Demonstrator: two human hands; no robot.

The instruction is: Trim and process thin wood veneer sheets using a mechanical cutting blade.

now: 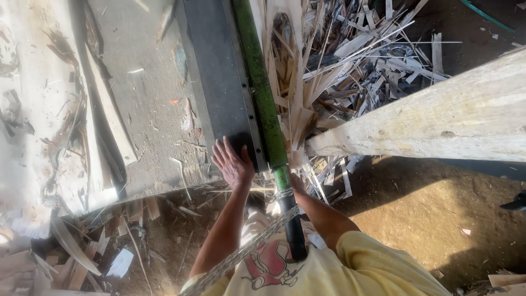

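- Nearest the viewer, a person in a yellow shirt looks down over both bare arms, which reach forward to a long green lever.
- The lever is the landmark. Its black handle end lies closest to the person's chest, and its long axis runs away from the body, tilting slightly left toward the top of the view.
- The right hand sits just right of the lever, at the light binding where black meets green. It touches or nearly touches the pole, but the pole hides the fingers, so I cannot tell whether it grips.
- The left hand lies just left of the lever, open and flat, fingers spread, pressing on the near end of a dark metal plate.
- That plate runs alongside the lever's left edge, parallel to it.
- Right of the lever, a pale timber beam comes in from the right, its end almost meeting the pole.
- Farthest off, right of the lever, lies a heap of thin wood splints.
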